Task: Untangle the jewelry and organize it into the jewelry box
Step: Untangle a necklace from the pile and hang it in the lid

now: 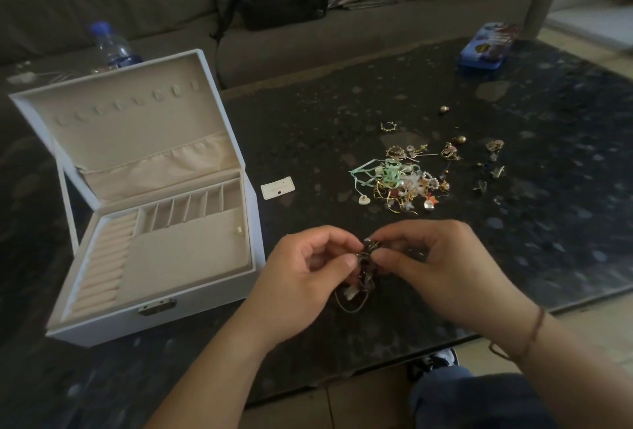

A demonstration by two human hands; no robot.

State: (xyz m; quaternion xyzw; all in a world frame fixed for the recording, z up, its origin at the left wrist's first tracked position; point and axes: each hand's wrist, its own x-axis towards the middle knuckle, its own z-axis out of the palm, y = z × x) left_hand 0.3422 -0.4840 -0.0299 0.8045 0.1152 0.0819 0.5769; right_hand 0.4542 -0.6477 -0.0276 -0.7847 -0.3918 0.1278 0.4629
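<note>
At the far left a jewelry box [150,250] stands open on the dark surface [513,257], its ring rolls and slotted compartments looking almost bare; only a small pale piece [238,230] lies near the right edge of the big tray. Just beside the box lies a little white earring card [277,187]. Nearer the person, the left hand [301,278] and the right hand [442,267] meet over the surface's near edge, each with fingertips pinched on a dark knotted clump of jewelry [366,264], from which a thin loop and a pale charm dangle. Beyond them sits the main tangle [400,185] of gold wires, beads and green ribbon, with loose earrings [452,151] scattered to its right.

The risk, as I judge it, is pulling the clump apart too hard: a fine chain could snap or the knot tighten. A freed piece might also drop past the near edge to the floor, where it would be hard to find.
</note>
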